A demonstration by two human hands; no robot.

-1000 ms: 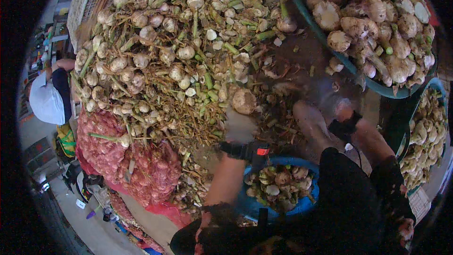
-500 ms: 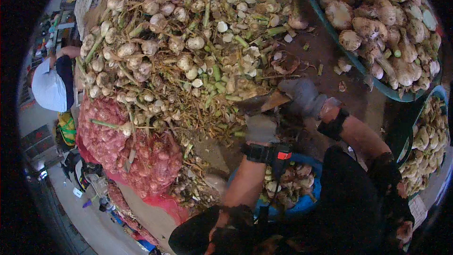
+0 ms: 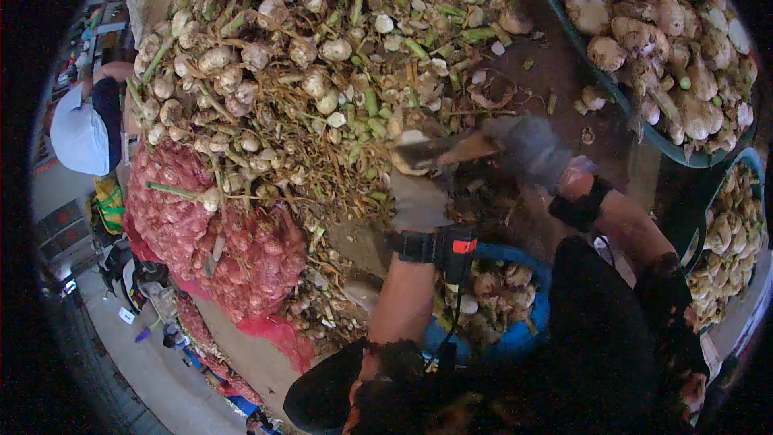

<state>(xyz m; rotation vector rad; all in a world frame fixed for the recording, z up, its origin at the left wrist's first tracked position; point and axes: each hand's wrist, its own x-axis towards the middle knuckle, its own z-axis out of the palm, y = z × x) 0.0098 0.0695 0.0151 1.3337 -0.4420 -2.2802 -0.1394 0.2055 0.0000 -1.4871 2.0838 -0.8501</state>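
Note:
My left hand point(image 3: 420, 200), in a grey glove with a black strap at the wrist, is closed on a large pale garlic bulb point(image 3: 409, 163) in front of the heap. My right hand point(image 3: 538, 149), also gloved in grey, grips a knife point(image 3: 467, 149) whose dark blade reaches left across the bulb. Blur hides the blade's exact edge and the handle under my fingers. Just beyond both hands lies a wide heap of garlic bulbs point(image 3: 302, 52), mixed with cut green stems and dry roots.
Large trimmed bulbs fill a green-rimmed basket point(image 3: 592, 84) at far right; another basket point(image 3: 757, 159) of bulbs stands nearer. A blue tub point(image 3: 541, 318) with bulbs sits by my legs. Red mesh sacks point(image 3: 250, 262) lie left. A person in a white top point(image 3: 80, 141) is at far left.
My left hand has shifted left and slightly away from me, and the pale bulb it holds now shows clearly. The knife has swung left and up, its blade now over that bulb.

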